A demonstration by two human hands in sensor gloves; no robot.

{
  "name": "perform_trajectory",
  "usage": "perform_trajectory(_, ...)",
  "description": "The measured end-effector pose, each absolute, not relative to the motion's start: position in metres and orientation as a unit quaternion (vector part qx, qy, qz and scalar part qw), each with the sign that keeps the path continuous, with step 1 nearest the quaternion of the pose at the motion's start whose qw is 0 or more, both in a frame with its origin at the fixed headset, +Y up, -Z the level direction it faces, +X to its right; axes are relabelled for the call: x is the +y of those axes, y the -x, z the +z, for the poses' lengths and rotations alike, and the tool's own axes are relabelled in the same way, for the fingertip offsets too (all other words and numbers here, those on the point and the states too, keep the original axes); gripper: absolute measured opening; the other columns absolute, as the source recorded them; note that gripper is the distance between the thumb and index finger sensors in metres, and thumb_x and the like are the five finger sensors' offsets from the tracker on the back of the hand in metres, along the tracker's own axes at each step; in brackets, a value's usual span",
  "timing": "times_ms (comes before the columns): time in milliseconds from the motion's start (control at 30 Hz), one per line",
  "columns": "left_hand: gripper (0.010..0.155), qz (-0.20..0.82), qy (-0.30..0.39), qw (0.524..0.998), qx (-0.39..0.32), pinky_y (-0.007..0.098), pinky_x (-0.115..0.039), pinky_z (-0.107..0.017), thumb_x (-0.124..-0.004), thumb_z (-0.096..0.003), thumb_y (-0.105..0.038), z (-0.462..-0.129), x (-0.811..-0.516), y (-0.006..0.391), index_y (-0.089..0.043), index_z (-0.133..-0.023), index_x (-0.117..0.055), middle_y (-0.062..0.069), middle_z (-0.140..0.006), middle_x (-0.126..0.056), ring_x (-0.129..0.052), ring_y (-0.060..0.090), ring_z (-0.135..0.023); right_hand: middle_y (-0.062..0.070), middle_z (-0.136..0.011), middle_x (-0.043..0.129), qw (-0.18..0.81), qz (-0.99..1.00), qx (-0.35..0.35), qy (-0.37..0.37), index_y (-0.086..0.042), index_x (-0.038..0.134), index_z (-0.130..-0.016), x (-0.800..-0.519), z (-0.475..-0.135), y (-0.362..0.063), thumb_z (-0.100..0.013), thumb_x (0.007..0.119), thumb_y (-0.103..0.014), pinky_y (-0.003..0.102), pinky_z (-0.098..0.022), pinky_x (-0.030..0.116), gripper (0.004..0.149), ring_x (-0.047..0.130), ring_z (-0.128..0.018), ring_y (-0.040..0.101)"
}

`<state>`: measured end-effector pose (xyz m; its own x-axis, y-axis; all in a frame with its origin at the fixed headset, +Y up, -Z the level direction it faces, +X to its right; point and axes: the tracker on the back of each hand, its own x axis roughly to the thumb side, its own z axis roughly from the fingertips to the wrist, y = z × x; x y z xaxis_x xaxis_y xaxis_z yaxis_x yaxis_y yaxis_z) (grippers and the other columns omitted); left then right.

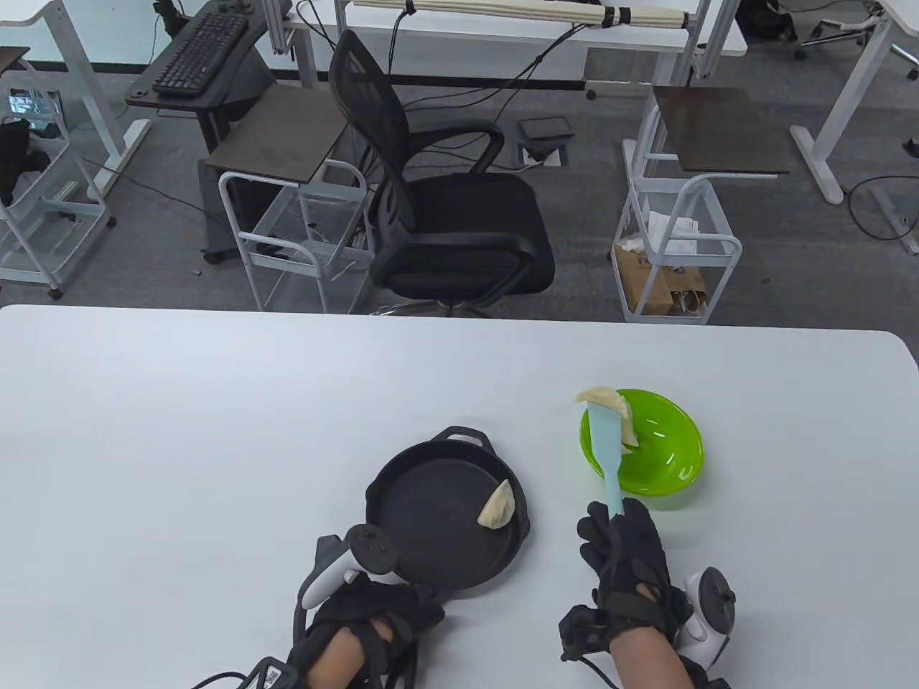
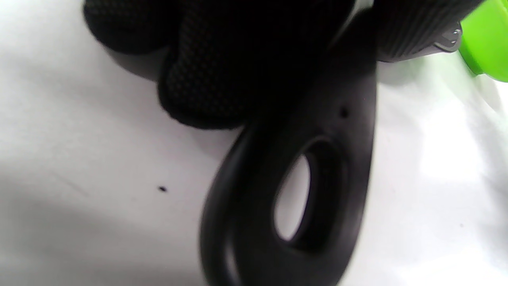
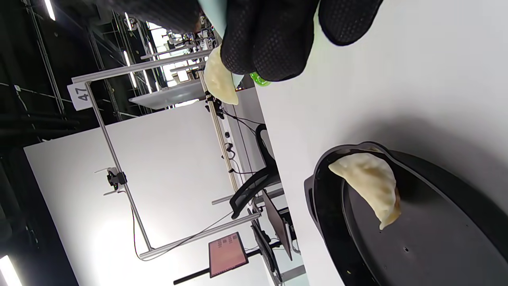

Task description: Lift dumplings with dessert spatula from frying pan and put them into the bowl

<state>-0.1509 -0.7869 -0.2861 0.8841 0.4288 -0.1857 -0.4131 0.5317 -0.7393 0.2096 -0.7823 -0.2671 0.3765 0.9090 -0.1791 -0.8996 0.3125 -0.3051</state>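
Observation:
A black frying pan point(image 1: 431, 517) sits on the white table with one dumpling point(image 1: 498, 506) at its right side. My left hand point(image 1: 373, 617) grips the pan's handle point(image 2: 293, 190) at the near edge. My right hand point(image 1: 626, 556) grips the handle of a light blue dessert spatula point(image 1: 607, 445). The spatula blade reaches over the left rim of the green bowl point(image 1: 657, 448) and carries a dumpling point(image 1: 599, 397) at its tip. Another dumpling point(image 1: 629, 430) lies inside the bowl beside the blade. In the right wrist view the pan's dumpling point(image 3: 369, 186) and the carried dumpling point(image 3: 220, 79) both show.
The white table point(image 1: 215, 445) ends at its far edge, behind which stand a black office chair point(image 1: 445, 215) and white wire carts point(image 1: 675, 251). The bowl stands just right of the pan.

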Motion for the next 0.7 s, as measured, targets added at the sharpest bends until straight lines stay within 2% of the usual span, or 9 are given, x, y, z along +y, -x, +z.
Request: perform_trajectory(700,0.063,0.240,0.419,0.875,-0.009,0.046,-0.077,-0.046,-0.073,-0.0467,-0.069,-0.286,-0.787,0.151,-0.023,-0.090,-0.072,-0.006,-0.058,-0.107,-0.103,0.021,-0.042,0.010,-0.108,0.059,0.815,0.534,-0.043,0.221,-0.017,0.026,-0.110,-0.788,-0.268,-0.225,-0.062,0.062,-0.040,0.058,-0.076,0.051,0.064,0.071,-0.093,0.035)
